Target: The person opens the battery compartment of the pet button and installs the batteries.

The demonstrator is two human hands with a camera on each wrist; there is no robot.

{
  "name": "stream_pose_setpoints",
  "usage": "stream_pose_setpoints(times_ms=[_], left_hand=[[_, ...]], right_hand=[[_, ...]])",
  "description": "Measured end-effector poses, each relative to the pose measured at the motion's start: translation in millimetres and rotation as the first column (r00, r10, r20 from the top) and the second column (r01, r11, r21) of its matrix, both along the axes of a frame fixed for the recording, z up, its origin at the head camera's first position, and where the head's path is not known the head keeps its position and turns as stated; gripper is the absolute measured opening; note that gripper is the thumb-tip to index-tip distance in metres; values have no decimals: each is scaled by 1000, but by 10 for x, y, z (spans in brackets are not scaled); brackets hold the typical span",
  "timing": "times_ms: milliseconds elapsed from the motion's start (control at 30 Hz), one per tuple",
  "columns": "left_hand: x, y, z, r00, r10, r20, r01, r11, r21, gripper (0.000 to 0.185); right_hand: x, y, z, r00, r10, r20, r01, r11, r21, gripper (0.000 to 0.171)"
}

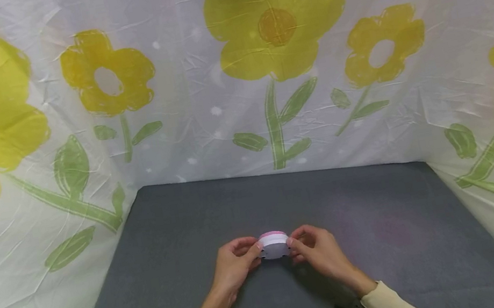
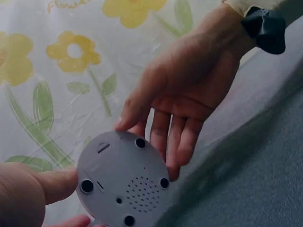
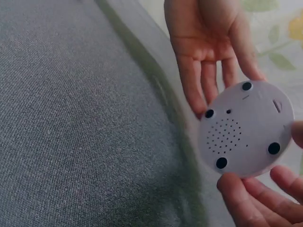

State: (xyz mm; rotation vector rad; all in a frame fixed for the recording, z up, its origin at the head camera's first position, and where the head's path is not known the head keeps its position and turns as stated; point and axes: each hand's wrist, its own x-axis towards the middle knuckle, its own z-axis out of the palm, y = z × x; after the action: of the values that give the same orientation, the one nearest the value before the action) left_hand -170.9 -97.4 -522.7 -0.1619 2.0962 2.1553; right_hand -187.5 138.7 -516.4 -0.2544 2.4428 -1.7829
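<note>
A round white device (image 2: 120, 182) is showing its underside, with four dark feet and speaker holes. The left hand (image 2: 28, 194) and right hand (image 2: 189, 90) are pinching its rim above the grey surface (image 2: 255, 165).

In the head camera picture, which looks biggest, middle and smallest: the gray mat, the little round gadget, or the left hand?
1. Gray mat, by far the biggest.
2. Left hand.
3. Round gadget, pinched between both hands, looks a bit smaller than the hand, though fingers cover its sides.
</note>
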Motion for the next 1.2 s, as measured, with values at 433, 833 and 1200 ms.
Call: stream_pose_setpoints(times_ms=[433, 833, 1200], left_hand=[[-44, -68, -6, 978, -162, -133, 129, 965, -226, 38], [-135, -24, -57, 955, -164, -247, 33, 886, -462, 39], [-177, 32, -141, 954, -125, -273, -60, 812, -580, 39]], right_hand=[[-59, 107, -21, 991, 38, -125, -35, 999, 25, 28], [-109, 115, -74, 978, 53, -200, -34, 995, 97, 31], [-149, 110, -141, 976, 49, -213, -15, 987, 161, 28]])
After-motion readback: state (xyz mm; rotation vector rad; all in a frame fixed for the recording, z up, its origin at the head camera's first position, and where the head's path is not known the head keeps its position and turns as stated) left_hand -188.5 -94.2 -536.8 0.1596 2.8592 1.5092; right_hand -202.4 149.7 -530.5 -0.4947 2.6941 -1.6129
